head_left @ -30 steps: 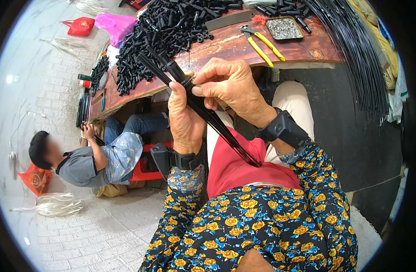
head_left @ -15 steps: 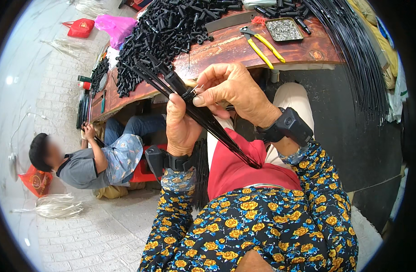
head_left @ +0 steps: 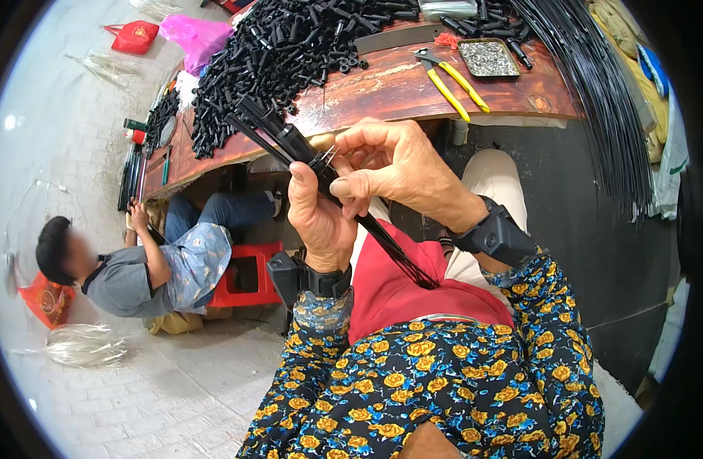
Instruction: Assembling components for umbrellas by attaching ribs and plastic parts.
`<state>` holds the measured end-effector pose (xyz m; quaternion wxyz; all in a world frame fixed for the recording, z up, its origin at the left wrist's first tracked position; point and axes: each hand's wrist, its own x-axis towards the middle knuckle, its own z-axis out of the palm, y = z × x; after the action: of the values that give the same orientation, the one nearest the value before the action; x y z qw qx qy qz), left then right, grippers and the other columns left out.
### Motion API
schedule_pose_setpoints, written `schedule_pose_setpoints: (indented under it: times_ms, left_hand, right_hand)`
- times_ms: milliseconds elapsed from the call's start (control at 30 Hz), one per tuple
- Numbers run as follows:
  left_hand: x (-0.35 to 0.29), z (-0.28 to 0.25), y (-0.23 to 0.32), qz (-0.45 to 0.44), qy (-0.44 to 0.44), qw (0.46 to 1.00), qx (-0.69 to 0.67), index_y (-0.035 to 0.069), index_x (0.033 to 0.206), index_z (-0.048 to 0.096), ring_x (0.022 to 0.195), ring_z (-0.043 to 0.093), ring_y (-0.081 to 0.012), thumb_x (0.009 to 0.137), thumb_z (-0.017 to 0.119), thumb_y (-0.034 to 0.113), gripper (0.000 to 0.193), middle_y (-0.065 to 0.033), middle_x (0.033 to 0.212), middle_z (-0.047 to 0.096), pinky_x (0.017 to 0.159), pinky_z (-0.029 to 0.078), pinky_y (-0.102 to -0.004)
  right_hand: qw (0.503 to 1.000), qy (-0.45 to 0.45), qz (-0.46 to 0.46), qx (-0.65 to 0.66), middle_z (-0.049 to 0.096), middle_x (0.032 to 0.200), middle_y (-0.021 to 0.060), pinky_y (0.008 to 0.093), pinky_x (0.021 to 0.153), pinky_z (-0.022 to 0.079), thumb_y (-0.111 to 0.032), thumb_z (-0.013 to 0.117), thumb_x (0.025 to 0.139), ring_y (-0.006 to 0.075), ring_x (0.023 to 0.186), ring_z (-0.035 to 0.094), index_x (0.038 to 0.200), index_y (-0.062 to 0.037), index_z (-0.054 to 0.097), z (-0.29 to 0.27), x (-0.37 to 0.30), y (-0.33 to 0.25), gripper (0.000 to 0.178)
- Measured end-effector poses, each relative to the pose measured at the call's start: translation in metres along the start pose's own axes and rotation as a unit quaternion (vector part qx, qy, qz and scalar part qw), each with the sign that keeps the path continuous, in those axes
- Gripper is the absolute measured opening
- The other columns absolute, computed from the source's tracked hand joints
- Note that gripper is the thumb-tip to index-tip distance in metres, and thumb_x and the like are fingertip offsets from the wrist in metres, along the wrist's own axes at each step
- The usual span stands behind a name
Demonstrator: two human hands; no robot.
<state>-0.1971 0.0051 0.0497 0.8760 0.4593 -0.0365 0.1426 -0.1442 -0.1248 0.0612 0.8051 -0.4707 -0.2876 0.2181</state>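
My left hand [head_left: 321, 218] is closed round a bundle of thin black rods [head_left: 397, 256], held at a slant over my lap. A thick ribbed black tube [head_left: 294, 141] sits among the rods' upper ends. Close to the tube's lower end, bright thin wire [head_left: 330, 154] sticks out from the bundle. The curled fingers of my right hand [head_left: 397, 172] are at this wire, with the thumb lower and a little apart from the forefinger. What lies between the right fingers is partly hidden.
Beyond my hands stands a wooden table [head_left: 389, 92] with a heap of black tubular parts [head_left: 267, 61]. Yellow-handled pliers [head_left: 452, 84] lie beside a tray of small metal pieces [head_left: 487, 57]. Long black rods [head_left: 588, 99] hang off the right side. A person [head_left: 129, 268] sits at left near a red stool [head_left: 252, 271].
My right thumb has moved down and away from the wire, while the forefinger stays near it. My left hand still grips the bundle. The view has shifted slightly.
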Motion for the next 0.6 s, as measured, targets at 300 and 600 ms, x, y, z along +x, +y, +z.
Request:
schedule_pose_setpoints:
  times_ms: [300, 600]
  left_hand:
    - [0.0, -0.01, 0.005, -0.009, -0.047, 0.997, -0.066, -0.005, 0.129, 0.047, 0.042, 0.04, -0.0086, 0.096, 0.051, 0.047, 0.063, -0.0039, 0.061, 0.051, 0.038, 0.033, -0.0237]
    - [0.0, -0.007, 0.006, -0.036, 0.004, 0.996, -0.077, -0.003, 0.115, 0.055, 0.042, 0.041, -0.0111, 0.096, 0.049, 0.048, 0.055, -0.0044, 0.059, 0.049, 0.041, 0.035, -0.0258]
  right_hand:
    - [0.919, -0.044, -0.216, -0.326, 0.064, 0.088, 0.0106, 0.0261, 0.061, 0.057, -0.005, 0.071, 0.082, 0.0142, 0.069, 0.068, 0.095, 0.0065, 0.064, -0.007, 0.016, -0.018, 0.018]
    - [0.974, 0.019, -0.013, -0.227, 0.067, 0.074, 0.0127, 0.025, 0.052, 0.055, -0.001, 0.058, 0.09, 0.0149, 0.061, 0.067, 0.085, 0.0059, 0.059, 0.013, 0.007, -0.026, 0.008]
